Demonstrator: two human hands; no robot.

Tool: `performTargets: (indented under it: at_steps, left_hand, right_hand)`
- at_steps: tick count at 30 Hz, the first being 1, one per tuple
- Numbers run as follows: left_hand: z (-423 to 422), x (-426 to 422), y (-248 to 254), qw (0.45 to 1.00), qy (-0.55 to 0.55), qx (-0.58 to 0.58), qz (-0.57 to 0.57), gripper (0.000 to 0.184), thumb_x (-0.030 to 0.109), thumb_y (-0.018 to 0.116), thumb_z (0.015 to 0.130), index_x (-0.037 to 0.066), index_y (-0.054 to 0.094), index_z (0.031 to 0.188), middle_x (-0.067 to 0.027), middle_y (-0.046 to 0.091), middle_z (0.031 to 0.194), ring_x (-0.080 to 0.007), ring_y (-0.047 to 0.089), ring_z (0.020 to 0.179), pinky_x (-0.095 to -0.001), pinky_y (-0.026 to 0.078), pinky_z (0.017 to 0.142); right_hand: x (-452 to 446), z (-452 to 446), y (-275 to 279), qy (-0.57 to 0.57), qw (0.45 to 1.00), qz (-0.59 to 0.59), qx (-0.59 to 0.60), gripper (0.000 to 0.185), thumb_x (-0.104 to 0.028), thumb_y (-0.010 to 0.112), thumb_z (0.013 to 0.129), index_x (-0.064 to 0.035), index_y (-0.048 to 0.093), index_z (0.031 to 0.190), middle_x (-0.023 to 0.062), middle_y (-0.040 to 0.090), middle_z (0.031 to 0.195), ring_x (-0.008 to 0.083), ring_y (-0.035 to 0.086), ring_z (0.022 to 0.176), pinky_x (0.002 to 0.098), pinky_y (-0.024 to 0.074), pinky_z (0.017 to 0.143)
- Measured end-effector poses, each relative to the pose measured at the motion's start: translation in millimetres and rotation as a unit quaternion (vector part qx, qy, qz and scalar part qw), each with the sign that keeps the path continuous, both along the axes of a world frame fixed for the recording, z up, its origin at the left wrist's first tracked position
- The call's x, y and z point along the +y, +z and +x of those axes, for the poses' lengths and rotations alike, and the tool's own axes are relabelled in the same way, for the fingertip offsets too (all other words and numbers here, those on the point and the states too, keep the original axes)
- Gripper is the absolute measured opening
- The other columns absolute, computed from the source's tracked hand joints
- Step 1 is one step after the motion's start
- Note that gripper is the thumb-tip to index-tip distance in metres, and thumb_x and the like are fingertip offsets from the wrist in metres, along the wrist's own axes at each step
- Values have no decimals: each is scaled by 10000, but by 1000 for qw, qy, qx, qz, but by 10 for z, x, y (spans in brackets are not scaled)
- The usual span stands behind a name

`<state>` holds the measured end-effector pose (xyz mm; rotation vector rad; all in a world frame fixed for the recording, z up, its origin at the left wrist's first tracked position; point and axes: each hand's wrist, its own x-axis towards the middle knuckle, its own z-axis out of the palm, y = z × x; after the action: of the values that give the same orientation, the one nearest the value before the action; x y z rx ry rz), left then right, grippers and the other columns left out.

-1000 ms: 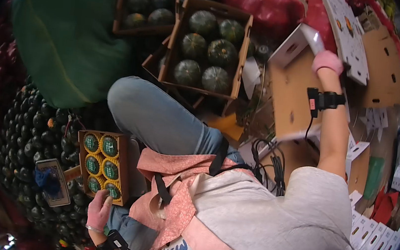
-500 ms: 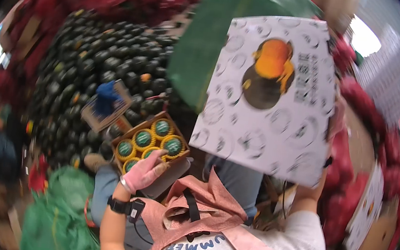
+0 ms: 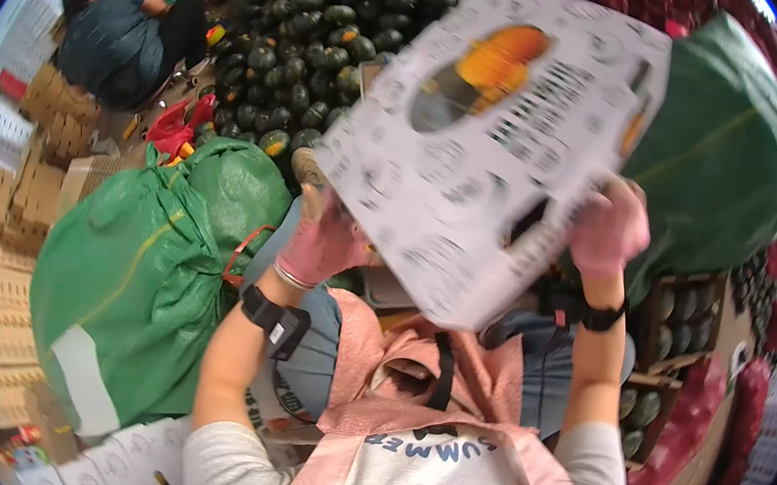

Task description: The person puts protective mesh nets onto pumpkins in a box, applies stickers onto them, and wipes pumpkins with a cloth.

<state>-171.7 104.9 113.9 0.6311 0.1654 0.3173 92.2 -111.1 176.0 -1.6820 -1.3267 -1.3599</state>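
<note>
A white printed cardboard lid with an orange and grey squash picture is tilted in front of my lap. My right hand, in a pink glove, is closed on the lid's right edge. At the lid's lower left is my left hand, also pink-gloved; its fingertips are partly hidden behind the board, so its grip is unclear. Whatever lies under the lid is mostly covered.
A heap of dark green squashes lies ahead. A full green sack stands at left, a green sheet at right. Another person crouches at upper left. Boxes of squashes stand at right.
The view has swung left. The lid, first picked up at the right, is now over my lap. My left hand has moved from the box of wrapped squashes to the lid's edge.
</note>
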Motion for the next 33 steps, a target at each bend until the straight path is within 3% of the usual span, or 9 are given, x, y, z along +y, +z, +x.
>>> performTargets:
  at_steps: [4,8,11,13,18,22,25,28,33]
  left_hand:
    - [268,576,-123,994,95,49,25,609,453,433,925,-9,433,1322,-131,533,1286,-270,539,1151,-407,425,997]
    - [265,1644,-1123,993,76,91,19,527,293,495,869,-39,467,1277,-172,578,1209,-283,590,1070,-403,461,959]
    - [485,1548,-1174,997,42,65,-5,517,275,522,834,-30,492,1251,-161,585,1195,-278,595,1052,-406,461,955]
    - [679,1592,-1467,975,124,161,86,497,274,537,831,-22,512,1228,-128,596,1175,-252,578,1066,-369,445,961]
    - [1147,1730,-1682,958,-67,257,108,414,324,544,886,19,554,1166,-86,626,1108,-191,606,998,-315,474,900]
    - [1310,1837,-2292,955,-72,251,141,478,332,502,925,12,471,1278,-90,566,1217,-175,554,1082,-308,426,959]
    - [1318,2125,-2625,604,6,117,789,503,184,517,875,21,395,1334,-252,463,1271,-375,513,1111,-403,431,944]
    - [1550,2215,-2464,823,-155,324,440,493,310,449,934,31,430,1339,-158,486,1321,-264,477,1194,-344,380,994]
    - [1678,2121,-1759,784,-225,444,371,556,458,501,903,112,488,1338,-56,485,1347,-181,441,1208,-322,339,1012]
  right_hand:
    - [438,-194,58,93,984,-102,-112,192,-143,668,598,-141,477,595,16,437,685,180,464,548,293,429,453]
    - [385,416,-533,9,991,-11,134,398,-136,694,723,-94,578,1101,111,605,909,275,593,763,329,531,664]
    - [71,670,-882,238,479,186,824,532,-452,554,887,-100,452,1273,128,569,1100,245,592,956,444,535,730]
    - [-103,664,-1212,350,332,126,867,769,-657,271,908,-65,346,1392,150,482,1335,300,516,1165,485,463,917]
    - [-245,458,-2095,236,406,98,877,572,-404,472,948,42,440,1305,131,551,1241,203,554,1101,344,457,938]
    - [-378,299,-2483,284,241,227,900,414,-262,452,953,36,506,1236,148,598,1178,237,609,1022,340,475,924]
    - [-262,307,-2588,175,217,269,922,416,-291,438,965,18,523,1230,129,600,1185,206,602,1025,322,467,911]
    - [-274,359,-2464,181,217,203,937,497,-407,434,959,-7,527,1237,91,606,1167,192,586,1005,308,440,920]
    - [-618,215,-2183,44,83,-32,995,676,-523,522,845,-44,446,1316,209,552,1220,361,490,1135,511,338,1007]
